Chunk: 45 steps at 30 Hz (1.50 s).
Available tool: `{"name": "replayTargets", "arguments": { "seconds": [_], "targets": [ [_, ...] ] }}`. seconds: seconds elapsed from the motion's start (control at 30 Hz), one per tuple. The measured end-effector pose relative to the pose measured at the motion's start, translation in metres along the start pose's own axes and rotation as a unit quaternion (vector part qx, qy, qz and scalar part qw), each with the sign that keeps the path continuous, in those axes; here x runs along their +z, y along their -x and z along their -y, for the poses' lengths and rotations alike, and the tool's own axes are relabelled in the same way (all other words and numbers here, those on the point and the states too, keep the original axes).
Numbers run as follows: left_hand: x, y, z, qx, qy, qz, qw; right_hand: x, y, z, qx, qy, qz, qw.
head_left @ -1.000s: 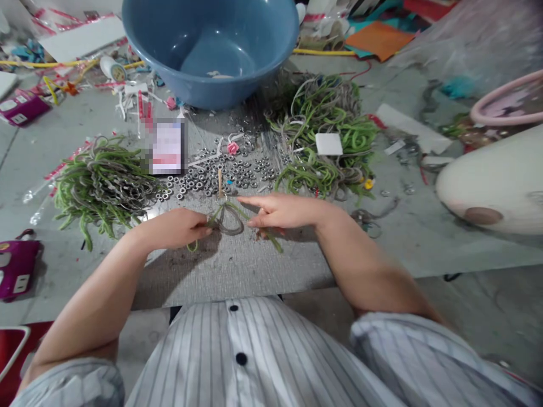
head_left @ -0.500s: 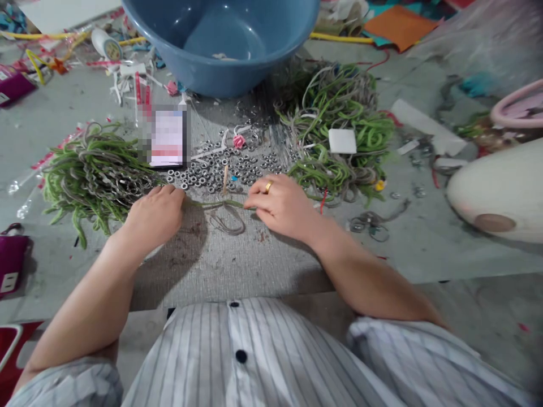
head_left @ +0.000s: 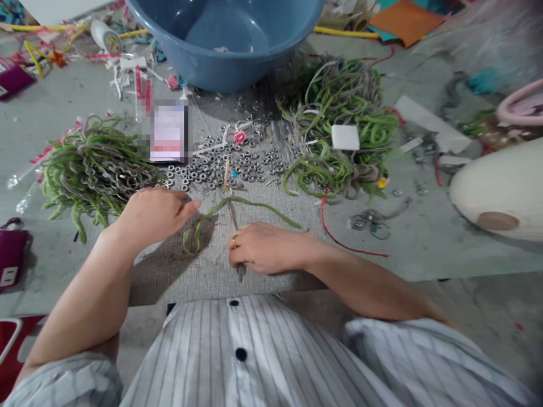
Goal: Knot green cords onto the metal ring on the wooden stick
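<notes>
Right hand (head_left: 265,247) pinches the gray cord (head_left: 232,212); left hand (head_left: 153,217), grip impossible to tell, partly hides the green-gray bundle (head_left: 95,164); metal nuts (head_left: 207,172), a phone (head_left: 169,133) and 1 blue basin (head_left: 223,73) crowd beyond

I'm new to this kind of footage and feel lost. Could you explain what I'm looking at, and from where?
There is no machine here: you see a person's two bare hands, filmed by a head-worn camera looking forward and down. The right hand grips a grey cord that meets a green cord near a thin wooden stick. The left hand is near small metal rings; its fingertips are hidden, so I can't tell whether it holds anything. On the table, a cord bundle lies left, a looser cord pile right, and a blue basin sits beyond.
</notes>
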<state>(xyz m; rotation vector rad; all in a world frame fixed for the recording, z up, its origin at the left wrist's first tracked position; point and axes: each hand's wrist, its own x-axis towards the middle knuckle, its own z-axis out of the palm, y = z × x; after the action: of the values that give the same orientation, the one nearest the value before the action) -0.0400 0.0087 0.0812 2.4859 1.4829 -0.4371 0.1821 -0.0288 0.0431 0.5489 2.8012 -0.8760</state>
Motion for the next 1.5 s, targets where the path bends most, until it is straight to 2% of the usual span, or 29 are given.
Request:
{"name": "replayTargets", "arguments": {
  "seconds": [0.07, 0.1, 0.17, 0.2, 0.27, 0.33, 0.43, 0.53, 1.13, 1.27, 1.5],
  "targets": [
    [0.002, -0.003, -0.006, -0.022, -0.051, -0.018, 0.998, -0.002, 0.004, -0.001, -0.016, -0.061, -0.017, 0.998],
    [0.005, -0.004, -0.01, -0.001, -0.051, -0.054, 0.997, -0.002, 0.006, -0.004, -0.023, -0.09, -0.046, 0.995],
    [0.013, -0.007, -0.017, 0.042, -0.015, -0.143, 0.989, -0.003, 0.011, -0.014, -0.019, -0.129, -0.14, 0.982],
    [0.018, -0.009, -0.019, 0.085, 0.009, -0.168, 0.982, -0.004, 0.014, -0.02, -0.004, -0.134, -0.196, 0.971],
    [0.028, -0.012, -0.024, 0.162, 0.022, -0.158, 0.974, -0.004, 0.018, -0.033, 0.055, -0.107, -0.287, 0.95],
    [0.035, -0.014, -0.027, 0.179, 0.004, -0.121, 0.976, -0.004, 0.019, -0.044, 0.096, -0.08, -0.317, 0.94],
    [0.04, -0.017, -0.03, 0.174, -0.019, -0.061, 0.983, -0.001, 0.017, -0.05, 0.127, -0.048, -0.285, 0.949],
    [0.039, -0.02, -0.032, 0.169, -0.023, -0.032, 0.985, 0.002, 0.013, -0.05, 0.137, -0.031, -0.245, 0.959],
    [0.028, -0.019, -0.029, 0.193, 0.026, 0.012, 0.981, -0.004, 0.01, -0.039, 0.168, 0.024, -0.147, 0.974],
    [0.027, -0.018, -0.027, 0.211, 0.029, 0.006, 0.977, -0.006, 0.011, -0.037, 0.16, 0.018, -0.133, 0.978],
    [0.029, -0.018, -0.023, 0.273, 0.016, -0.009, 0.962, -0.012, 0.012, -0.028, 0.18, 0.013, -0.057, 0.982]
  ]
}}
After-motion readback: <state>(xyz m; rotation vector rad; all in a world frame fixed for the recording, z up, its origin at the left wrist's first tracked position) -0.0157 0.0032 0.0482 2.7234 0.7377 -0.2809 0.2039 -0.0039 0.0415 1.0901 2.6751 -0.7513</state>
